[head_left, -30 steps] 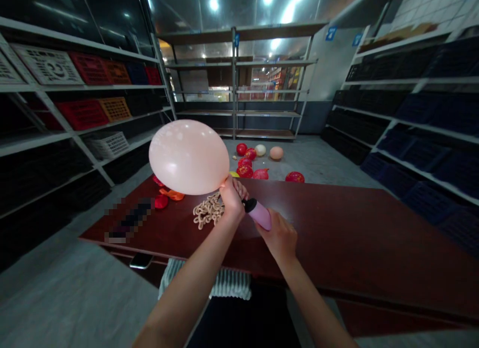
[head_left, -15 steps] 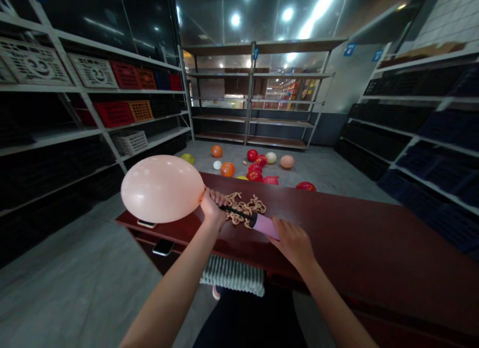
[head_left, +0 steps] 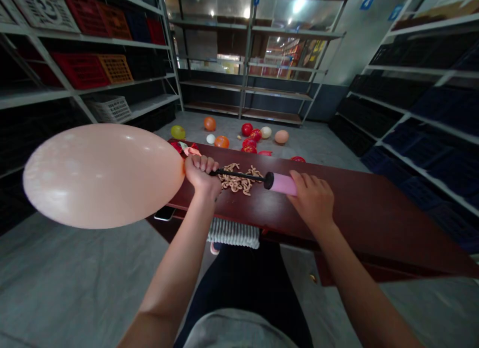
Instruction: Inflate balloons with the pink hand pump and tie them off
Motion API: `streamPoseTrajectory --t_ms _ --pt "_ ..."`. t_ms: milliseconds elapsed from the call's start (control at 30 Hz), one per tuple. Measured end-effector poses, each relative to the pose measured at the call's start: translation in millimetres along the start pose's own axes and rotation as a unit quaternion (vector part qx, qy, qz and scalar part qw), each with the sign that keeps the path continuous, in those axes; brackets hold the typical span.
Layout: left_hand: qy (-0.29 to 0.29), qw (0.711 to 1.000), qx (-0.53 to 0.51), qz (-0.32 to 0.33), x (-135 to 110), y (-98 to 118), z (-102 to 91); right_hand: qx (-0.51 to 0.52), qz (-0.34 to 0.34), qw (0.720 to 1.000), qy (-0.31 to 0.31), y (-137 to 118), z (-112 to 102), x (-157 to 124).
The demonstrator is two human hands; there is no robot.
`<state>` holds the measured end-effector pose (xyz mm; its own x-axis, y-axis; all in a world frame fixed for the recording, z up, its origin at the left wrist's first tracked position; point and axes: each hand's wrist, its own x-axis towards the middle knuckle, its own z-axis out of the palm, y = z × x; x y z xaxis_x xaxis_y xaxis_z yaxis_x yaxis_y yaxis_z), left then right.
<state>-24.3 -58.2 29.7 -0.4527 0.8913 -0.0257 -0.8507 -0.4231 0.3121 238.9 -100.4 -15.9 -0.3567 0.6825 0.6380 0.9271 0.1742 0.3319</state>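
Observation:
A large pale pink balloon (head_left: pixel 103 174) stretches out to the left, level with the table's front edge. My left hand (head_left: pixel 202 174) is clenched round its neck where it meets the end of a hand pump. The pump's thin black rod (head_left: pixel 239 175) is drawn out to the right into a pink barrel (head_left: pixel 281 183). My right hand (head_left: pixel 312 200) is wrapped round that barrel. Beneath the rod, a heap of uninflated beige balloons (head_left: pixel 239 179) lies on the dark brown table (head_left: pixel 359 213).
Several inflated balloons (head_left: pixel 247 133) in red, orange, yellow and white lie on the floor beyond the table. Metal shelving with crates (head_left: pixel 93 68) lines the left, back and right walls. A phone (head_left: pixel 164 215) shows under the table's left edge. A striped cloth (head_left: pixel 234 233) hangs below the front edge.
The balloon has grown much bigger and swung out to the left. The pump rod now shows pulled out, with my hands further apart. The camera has tipped downward.

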Motion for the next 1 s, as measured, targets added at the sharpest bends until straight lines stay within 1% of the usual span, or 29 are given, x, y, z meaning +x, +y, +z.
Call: streamPoseTrajectory --t_ms 100,200,300,367,433,533,633,700,867,1000 --pt "0.002 1.000 -0.016 -0.016 -3.9 -10.8 6.1 -0.015 0.000 1.000 0.013 -10.3 -14.4 11.4" --pt "0.005 0.999 -0.031 -0.041 -8.3 -22.6 14.6 -0.034 0.008 0.999 0.028 -30.4 -33.3 29.2" --pt "0.015 0.998 -0.021 -0.056 -12.9 -30.7 23.4 -0.041 0.011 0.999 0.033 -51.6 -50.0 45.9" --pt "0.025 0.998 -0.007 -0.062 -14.0 -31.8 27.1 -0.040 0.009 0.998 0.038 -59.7 -55.3 51.8" --pt "0.032 0.997 -0.001 -0.065 -12.6 -29.9 27.7 -0.031 -0.006 0.999 0.032 -61.9 -55.5 52.3" --pt "0.020 0.997 -0.010 -0.070 -6.9 -25.3 23.9 -0.013 -0.028 1.000 0.004 -58.7 -51.3 46.7" --pt "-0.001 0.997 -0.016 -0.079 -0.7 -21.5 18.7 0.002 -0.034 0.999 -0.023 -52.9 -47.1 39.1" --pt "0.001 0.997 -0.011 -0.079 2.6 -19.1 16.7 0.006 -0.034 0.999 -0.030 -47.1 -44.1 34.5" --pt "0.025 0.997 0.037 -0.057 12.4 -9.6 15.7 -0.009 -0.043 0.998 -0.045 -22.5 -36.0 21.9" --pt "0.010 0.997 0.057 -0.050 25.1 0.5 11.7 -0.033 -0.043 0.997 -0.056 -0.8 -39.1 10.9"
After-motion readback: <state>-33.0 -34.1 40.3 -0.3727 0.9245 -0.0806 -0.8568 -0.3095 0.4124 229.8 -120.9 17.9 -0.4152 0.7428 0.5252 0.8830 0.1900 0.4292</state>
